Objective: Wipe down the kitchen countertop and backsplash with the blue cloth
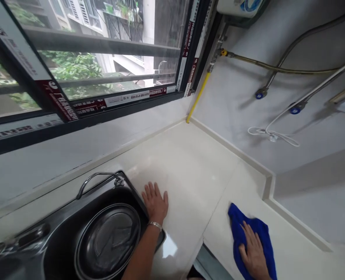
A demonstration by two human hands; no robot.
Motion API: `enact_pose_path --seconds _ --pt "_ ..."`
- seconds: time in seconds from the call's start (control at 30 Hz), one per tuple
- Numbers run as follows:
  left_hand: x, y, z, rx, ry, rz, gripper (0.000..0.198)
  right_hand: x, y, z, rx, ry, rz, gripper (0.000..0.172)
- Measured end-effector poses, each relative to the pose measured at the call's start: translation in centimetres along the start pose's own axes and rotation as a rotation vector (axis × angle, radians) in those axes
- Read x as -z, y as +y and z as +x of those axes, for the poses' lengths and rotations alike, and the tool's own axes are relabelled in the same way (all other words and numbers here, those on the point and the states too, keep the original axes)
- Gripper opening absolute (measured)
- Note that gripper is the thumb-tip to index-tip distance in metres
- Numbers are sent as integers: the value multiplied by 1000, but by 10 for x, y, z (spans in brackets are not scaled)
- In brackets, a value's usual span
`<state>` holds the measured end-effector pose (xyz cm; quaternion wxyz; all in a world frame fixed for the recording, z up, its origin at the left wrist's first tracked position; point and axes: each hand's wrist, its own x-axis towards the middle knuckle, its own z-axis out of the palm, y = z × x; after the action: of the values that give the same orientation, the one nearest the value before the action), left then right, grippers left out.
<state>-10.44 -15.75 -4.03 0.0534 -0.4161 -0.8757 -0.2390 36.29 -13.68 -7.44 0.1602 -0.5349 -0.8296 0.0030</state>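
A blue microfibre cloth point(250, 237) lies bunched on the cream stone countertop point(190, 163), under the fingers of the right hand point(254, 251). Those fingers are straight and slightly spread, pressing flat on the cloth rather than pinching it. The cloth's top corner sticks out just past the fingertips, and its lower part runs out of the frame. The left hand point(155, 203) lies palm down on the bare countertop, its fingers spread and holding nothing, with a silver bracelet point(155, 224) on the wrist. Just left of those fingers is the rim of a stainless steel sink point(64, 249), with a curved metal rail point(98, 182) beyond the fingertips. Inside the sink, near the left palm, sits a round dark metal dish point(108, 241); it may be a lid or a strainer, as the glare makes it hard to tell. Well past both sets of fingertips, a yellow gas pipe point(198, 97) rises from the back corner of the countertop beside a dark window frame point(117, 111). A braided hose point(280, 70) runs along the wall to the right.
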Motion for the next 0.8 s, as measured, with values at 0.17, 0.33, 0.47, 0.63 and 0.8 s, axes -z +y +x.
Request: enact_pose_path --seconds 0.17,0.33,0.47,0.63,0.8 --pt "-1 -3 4 -65 53 -33 67 -16 16 47 -391 115 -177 75" --pt "1 -1 7 -68 87 -38 66 -26 8 144 -617 239 -211 70" --pt "4 1 7 -67 62 17 67 -34 8 215 -687 258 -144 73" --pt "8 -1 8 -80 3 80 73 -47 7 298 -677 143 -122 74" --pt "9 -3 9 -92 -25 112 76 -64 -5 369 -535 58 -82 74"
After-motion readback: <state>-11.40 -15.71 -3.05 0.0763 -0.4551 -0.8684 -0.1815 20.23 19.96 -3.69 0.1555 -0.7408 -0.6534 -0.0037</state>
